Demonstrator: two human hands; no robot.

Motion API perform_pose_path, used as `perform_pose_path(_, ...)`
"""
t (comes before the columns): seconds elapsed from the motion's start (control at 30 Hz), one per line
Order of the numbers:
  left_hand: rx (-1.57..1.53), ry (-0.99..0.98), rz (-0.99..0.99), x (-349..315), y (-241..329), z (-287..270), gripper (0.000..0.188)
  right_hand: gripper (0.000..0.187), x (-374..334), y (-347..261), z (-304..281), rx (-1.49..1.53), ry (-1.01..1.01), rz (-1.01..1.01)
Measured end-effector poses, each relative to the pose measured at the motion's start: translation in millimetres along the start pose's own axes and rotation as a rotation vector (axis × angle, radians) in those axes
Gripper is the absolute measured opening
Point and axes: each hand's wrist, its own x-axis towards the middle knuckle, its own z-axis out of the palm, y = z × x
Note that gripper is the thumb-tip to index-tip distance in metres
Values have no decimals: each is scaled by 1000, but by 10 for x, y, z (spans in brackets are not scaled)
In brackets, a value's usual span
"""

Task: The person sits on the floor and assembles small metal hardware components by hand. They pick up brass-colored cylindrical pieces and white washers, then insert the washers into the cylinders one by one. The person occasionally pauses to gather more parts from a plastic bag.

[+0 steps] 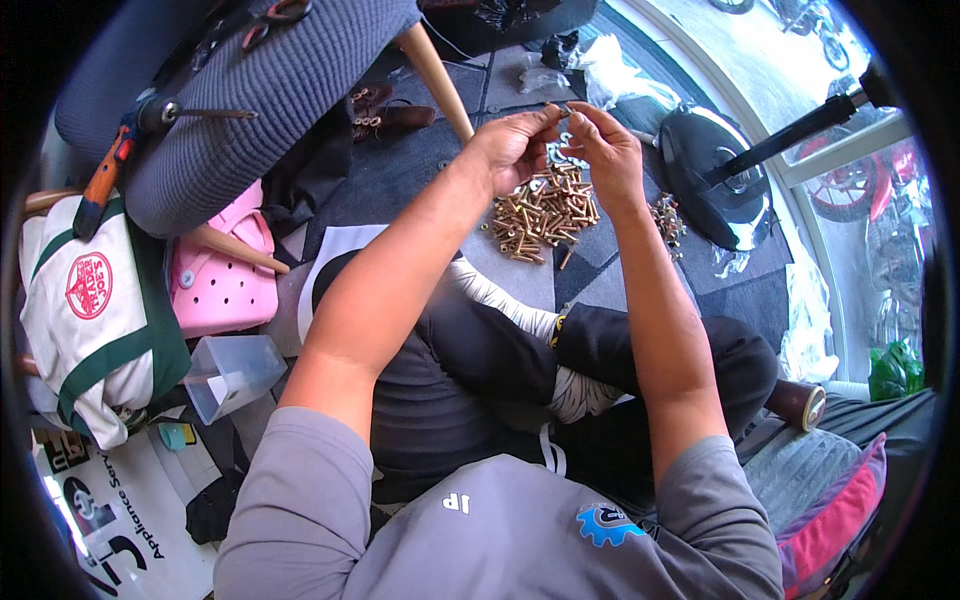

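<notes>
My left hand [515,145] and my right hand [607,152] are raised in front of me, fingertips almost meeting. Both are closed in a pinch at a small metal piece [563,112] between them; it is too small to tell its exact kind. Under and between my hands lies a heap of brass-coloured bolts [540,215] on the floor. A few silvery washers or nuts [568,150] show at the heap's far side, partly hidden by my fingers. To the right of my right forearm is a smaller pile of small metal hardware [667,222].
A round black stand base [710,175] with a pole is at the right, near the glass door. At the left are a ribbed grey chair [270,110] holding a screwdriver [205,113], a pink clog [225,275], a canvas bag [95,300] and a clear plastic bin [235,375].
</notes>
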Motion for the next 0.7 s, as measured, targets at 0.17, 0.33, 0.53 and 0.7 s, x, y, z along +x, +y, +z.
perform_pose_path(0.17, 232, 102, 13, -182, 49, 128, 20, 30, 20, -65, -62, 123, -168, 207)
perform_pose_path(0.33, 427, 136, -46, -144, 78, 186, 24, 26, 26, -47, -109, -82, -249, 203)
perform_pose_path(0.53, 641, 90, 94, -132, 101, 81, 31, 31, -3, 38, -32, -8, -299, 188)
perform_pose_path(0.7, 549, 98, 155, -144, 340, 16, 30, 41, 3, 166, -80, 544, -260, 243)
